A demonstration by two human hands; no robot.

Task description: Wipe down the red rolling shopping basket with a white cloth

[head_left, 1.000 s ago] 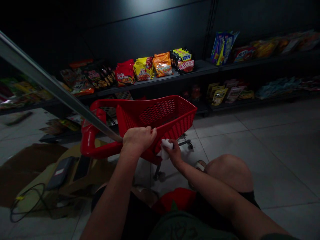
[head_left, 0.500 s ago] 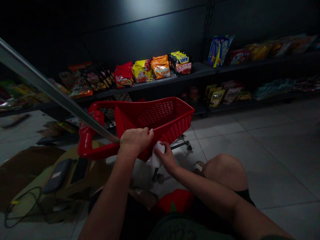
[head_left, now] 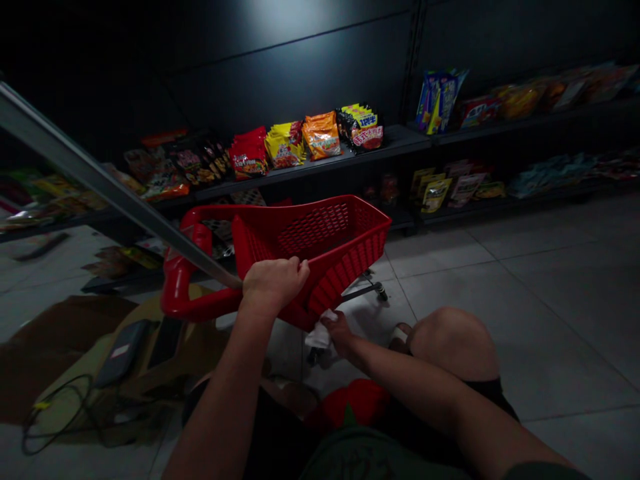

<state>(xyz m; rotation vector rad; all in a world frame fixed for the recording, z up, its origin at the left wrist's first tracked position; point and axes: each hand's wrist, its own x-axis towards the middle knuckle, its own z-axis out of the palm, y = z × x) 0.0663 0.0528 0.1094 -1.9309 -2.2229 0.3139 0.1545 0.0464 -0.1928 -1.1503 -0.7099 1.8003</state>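
A red plastic shopping cart (head_left: 350, 257) with lattice sides stands in front of me, its handle (head_left: 175, 287) to the left. My left hand (head_left: 277, 283) is closed over the near top rim of its basket. Low at the basket's near lower corner, my right hand (head_left: 340, 333) pinches a crumpled white cloth or tissue (head_left: 319, 335); I cannot tell which. The cloth is close against the bottom edge of the basket, above a caster. A grey metal pole (head_left: 120, 193) slants from the upper left down to the cart beside my left wrist.
Dark shelves behind the cart hold rows of bagged noodles (head_left: 323, 137) and snack packs (head_left: 436, 193). At lower left lie a dark flat case (head_left: 125, 350), a black cable (head_left: 83, 407) and brown cardboard (head_left: 60, 340). My bent knee (head_left: 453, 343) is at the right above the tiled floor (head_left: 565, 293).
My right hand has moved down with the white cloth, from the basket's side to its bottom edge. My left hand keeps its grip on the rim. The view has shifted slightly.
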